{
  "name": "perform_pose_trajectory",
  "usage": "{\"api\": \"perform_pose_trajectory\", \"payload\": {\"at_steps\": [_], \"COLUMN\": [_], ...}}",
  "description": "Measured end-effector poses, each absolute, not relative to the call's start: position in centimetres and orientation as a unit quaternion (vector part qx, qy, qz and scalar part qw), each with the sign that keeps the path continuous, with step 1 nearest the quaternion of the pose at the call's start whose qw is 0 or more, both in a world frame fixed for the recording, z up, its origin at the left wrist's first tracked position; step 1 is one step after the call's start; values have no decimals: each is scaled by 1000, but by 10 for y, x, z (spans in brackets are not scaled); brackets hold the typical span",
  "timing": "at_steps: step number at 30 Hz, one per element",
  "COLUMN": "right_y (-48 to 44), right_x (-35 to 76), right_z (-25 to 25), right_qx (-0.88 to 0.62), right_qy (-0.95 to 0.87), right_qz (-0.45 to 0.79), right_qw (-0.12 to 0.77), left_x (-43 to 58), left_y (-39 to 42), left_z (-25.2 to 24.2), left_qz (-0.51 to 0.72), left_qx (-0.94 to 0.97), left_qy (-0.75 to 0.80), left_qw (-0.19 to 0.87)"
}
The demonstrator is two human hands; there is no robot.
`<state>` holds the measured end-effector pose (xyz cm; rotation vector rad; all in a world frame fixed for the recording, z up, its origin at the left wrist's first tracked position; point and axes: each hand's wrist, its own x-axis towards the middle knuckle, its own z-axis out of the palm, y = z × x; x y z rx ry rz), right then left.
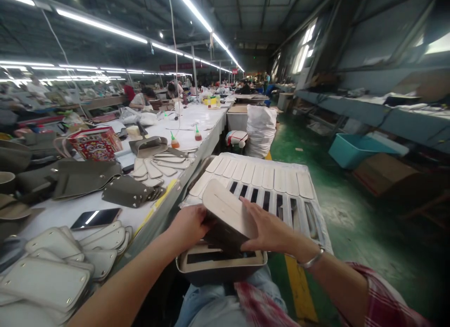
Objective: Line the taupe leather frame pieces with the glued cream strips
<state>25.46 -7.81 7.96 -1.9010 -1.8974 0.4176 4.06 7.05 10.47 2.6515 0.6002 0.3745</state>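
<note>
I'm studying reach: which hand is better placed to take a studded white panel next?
Probably the left hand, nearer the studded white panels; the right hand is farther, across the pale-topped piece.

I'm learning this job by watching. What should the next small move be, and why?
Perhaps level the pale-topped piece: the left hand grips one side, the right hand clasps the other, and it looks slanted above the dark box on the lap.

Glaring tube lights (101, 25), dim roof (253, 8), window (304, 48) daylight, streak on phone (95, 219), blurred right edge
</note>
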Motion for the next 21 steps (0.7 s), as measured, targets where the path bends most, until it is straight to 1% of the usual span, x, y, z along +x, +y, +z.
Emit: {"api": "perform_pose_trajectory", "payload": {"at_steps": [2,6,9,10,12,16,19,21], "right_y": [-77,-84,-91,-92,-88,-72,-64,-64], "right_x": [244,249,257,257,253,230,221,223], "right_z": [69,47,38,36,32,20,10,6], "right_qx": [-685,-677,-671,-669,-654,-582,-533,-517], "right_qy": [-691,-714,-727,-731,-745,-803,-834,-844], "right_qz": [104,52,29,19,-2,-59,-100,-111], "right_qw": [208,172,140,136,131,112,102,88], "left_x": [36,22,4,-3,-19,-45,-51,-50], "left_y": [65,55,53,54,58,60,53,47], "left_z": [91,64,61,61,61,45,24,11], "left_qz": [145,149,122,135,198,309,328,321], "left_qx": [945,925,910,899,858,717,665,667], "left_qy": [212,186,202,225,286,374,380,370], "left_qw": [203,297,340,349,379,500,553,561]}}
